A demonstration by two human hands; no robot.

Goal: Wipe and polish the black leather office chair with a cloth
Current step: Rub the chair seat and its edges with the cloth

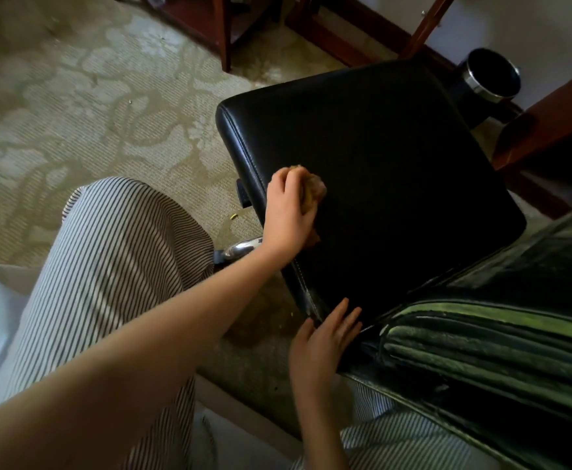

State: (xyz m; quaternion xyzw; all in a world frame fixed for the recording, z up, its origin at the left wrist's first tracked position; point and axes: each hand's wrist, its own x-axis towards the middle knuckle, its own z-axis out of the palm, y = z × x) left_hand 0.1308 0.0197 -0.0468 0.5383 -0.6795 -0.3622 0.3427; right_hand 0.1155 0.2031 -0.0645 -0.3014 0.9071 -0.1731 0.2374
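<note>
The black leather office chair's seat (396,157) fills the middle of the view, and its ribbed backrest (488,351) lies at the lower right. A crumpled yellow-brown cloth (314,191) is pressed onto the seat near its left stitched edge. My left hand (286,212) is closed over the cloth, the arm reaching in from the lower left. Flat on the seat's near corner by the seam with the backrest lies my right hand (321,337), fingers spread and holding nothing.
A black waste bin with a chrome rim (491,76) stands beyond the seat. Dark wooden furniture legs (223,32) stand at the top, and a wooden desk edge (549,117) is at the right. Patterned carpet (74,113) lies left; a chrome chair part (240,249) shows under the seat.
</note>
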